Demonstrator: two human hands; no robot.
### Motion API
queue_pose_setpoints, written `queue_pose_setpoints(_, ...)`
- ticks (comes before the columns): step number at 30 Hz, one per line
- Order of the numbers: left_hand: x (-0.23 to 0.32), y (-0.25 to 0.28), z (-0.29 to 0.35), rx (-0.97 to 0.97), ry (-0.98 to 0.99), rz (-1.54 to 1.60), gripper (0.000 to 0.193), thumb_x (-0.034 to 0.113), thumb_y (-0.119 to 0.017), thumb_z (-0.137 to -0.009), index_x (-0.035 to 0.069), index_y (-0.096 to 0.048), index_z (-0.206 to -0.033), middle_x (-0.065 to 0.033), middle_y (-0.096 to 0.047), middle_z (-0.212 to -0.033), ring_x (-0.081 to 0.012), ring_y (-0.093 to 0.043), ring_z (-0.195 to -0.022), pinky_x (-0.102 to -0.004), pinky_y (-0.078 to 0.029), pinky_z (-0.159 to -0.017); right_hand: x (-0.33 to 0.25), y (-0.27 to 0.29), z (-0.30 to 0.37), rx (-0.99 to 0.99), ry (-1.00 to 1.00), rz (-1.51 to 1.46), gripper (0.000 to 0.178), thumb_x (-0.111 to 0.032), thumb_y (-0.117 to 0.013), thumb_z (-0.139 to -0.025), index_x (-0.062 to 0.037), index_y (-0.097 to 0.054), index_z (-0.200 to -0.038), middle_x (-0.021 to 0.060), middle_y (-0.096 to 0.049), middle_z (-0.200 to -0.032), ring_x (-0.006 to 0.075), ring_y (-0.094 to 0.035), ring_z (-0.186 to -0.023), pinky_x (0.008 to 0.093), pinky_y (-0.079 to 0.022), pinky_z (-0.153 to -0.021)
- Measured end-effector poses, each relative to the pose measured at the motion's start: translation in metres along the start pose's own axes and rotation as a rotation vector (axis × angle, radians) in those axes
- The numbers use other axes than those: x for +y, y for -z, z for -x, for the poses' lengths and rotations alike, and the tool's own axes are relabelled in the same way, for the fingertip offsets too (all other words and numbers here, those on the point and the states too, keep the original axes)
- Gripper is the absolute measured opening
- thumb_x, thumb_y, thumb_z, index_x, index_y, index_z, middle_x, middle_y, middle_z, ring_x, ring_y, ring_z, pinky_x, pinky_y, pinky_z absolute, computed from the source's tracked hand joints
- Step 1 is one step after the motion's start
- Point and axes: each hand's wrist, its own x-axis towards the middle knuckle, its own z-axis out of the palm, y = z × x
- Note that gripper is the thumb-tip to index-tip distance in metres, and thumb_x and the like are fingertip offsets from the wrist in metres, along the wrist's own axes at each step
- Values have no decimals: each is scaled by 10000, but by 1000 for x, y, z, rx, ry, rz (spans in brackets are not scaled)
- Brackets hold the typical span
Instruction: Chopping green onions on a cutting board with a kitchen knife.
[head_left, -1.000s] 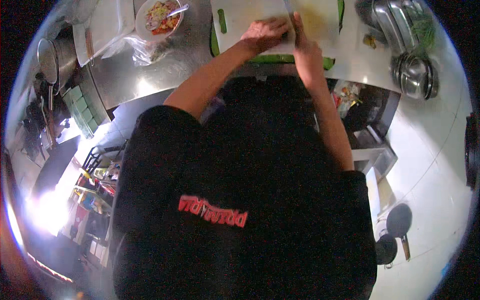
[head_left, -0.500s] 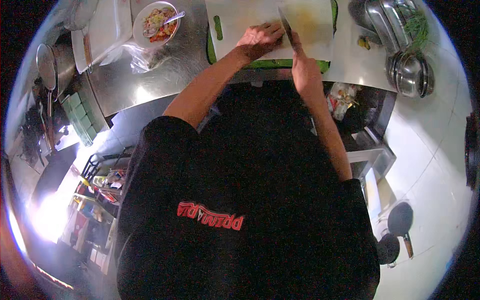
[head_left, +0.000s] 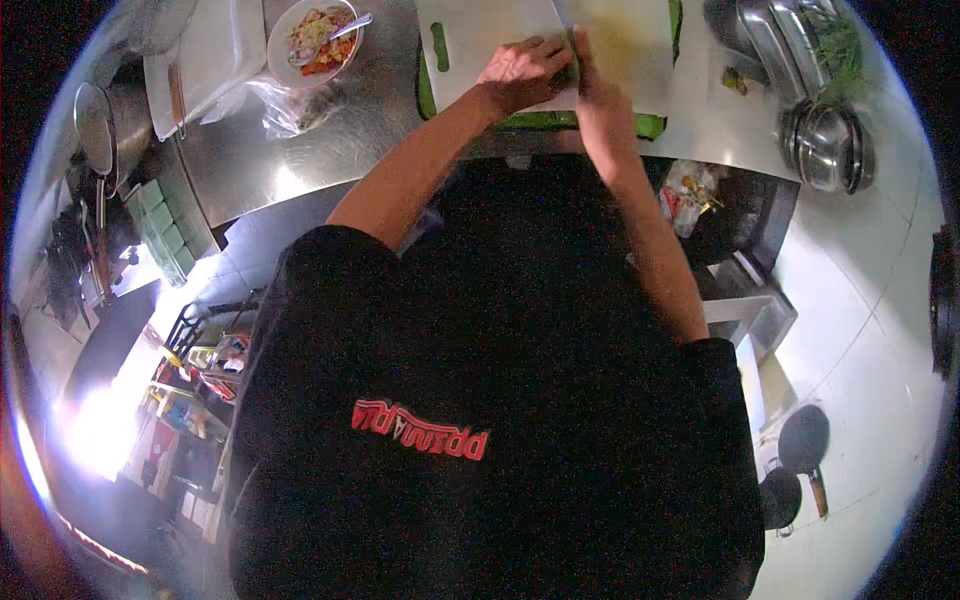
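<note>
A white cutting board (head_left: 490,25) lies on the steel counter, over a green layer (head_left: 540,120) that shows along its edges. On the board, my left hand (head_left: 525,72) is curled with its fingertips tucked beside the blade; whatever they press on is hidden. My right hand (head_left: 607,115) grips a kitchen knife (head_left: 572,38), blade pointing away from me and close against the left fingers. Yellowish staining (head_left: 615,35) marks the board right of the knife. A narrow green patch (head_left: 440,47) shows near its left edge.
Left of the board stands a white bowl (head_left: 276,50) of mixed chopped food (head_left: 312,45) with a spoon (head_left: 352,27), beside a clear plastic bag (head_left: 300,108). Metal containers (head_left: 775,50), bowls (head_left: 828,150) and green herbs (head_left: 840,55) are at right. Small dark scraps (head_left: 735,80) lie between.
My right hand and the knife have shifted slightly away from me and tilted, the blade now nearer the left fingers. My left hand stays in nearly the same place.
</note>
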Motion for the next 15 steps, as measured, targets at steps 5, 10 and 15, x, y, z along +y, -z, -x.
queue_pose_setpoints(5, -3, -3, 12, 189, -8, -113, 371, 194, -656, -754, 122, -577, -1109, -42, -594, -1115, -255, -629, -965, -373, -557, -782, -17, 29, 12, -318, -165, 122, 763, -49, -492, -874, -231, -121, -1515, 252, -628, -731, 411, -640, -662, 501, -508, -556)
queue_pose_setpoints(10, -7, -6, 3, -34, 28, -55, 351, 190, -652, -757, 107, -585, -1091, -65, -606, -1088, -252, -633, -943, -364, -554, -770, -2, 1, -2, -63, -20, -1, 718, -10, -464, -865, -175, -183, -1505, 233, -634, -735, 420, -629, -658, 488, -514, -568)
queue_pose_setpoints(15, -4, -4, 8, -1, 74, -31, 298, 233, -668, -760, 108, -583, -1017, -72, -625, -966, -264, -637, -897, -404, -555, -730, -3, 10, -5, 1, 79, 10, 780, -9, -492, -872, -211, -99, -1515, 254, -596, -677, 411, -618, -606, 496, -465, -488)
